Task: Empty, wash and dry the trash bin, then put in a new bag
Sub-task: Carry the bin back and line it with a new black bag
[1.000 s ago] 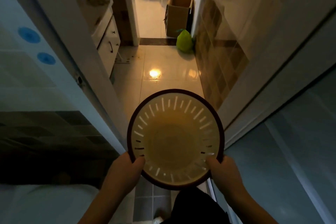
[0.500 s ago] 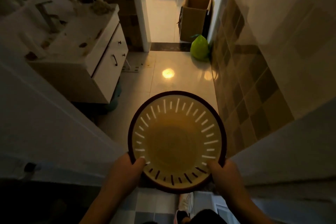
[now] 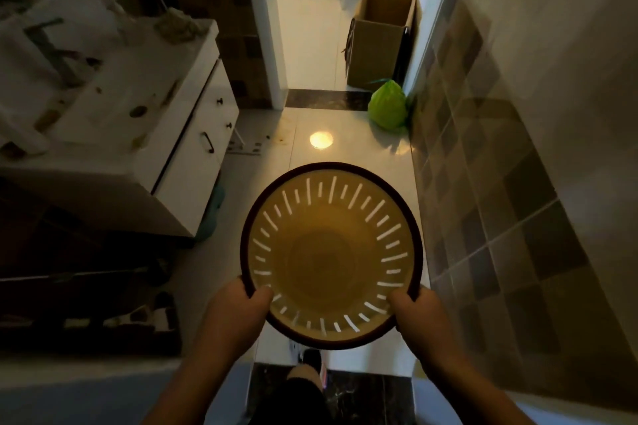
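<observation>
Both hands, the left hand and the right hand, grasp the near rim of the slotted trash bin with curled fingers, holding it above the tiled floor, mouth facing up, a green bag well beyond.

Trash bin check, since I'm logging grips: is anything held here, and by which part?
The trash bin is held by its dark rim: left hand on the near left edge, right hand on the near right edge.
</observation>
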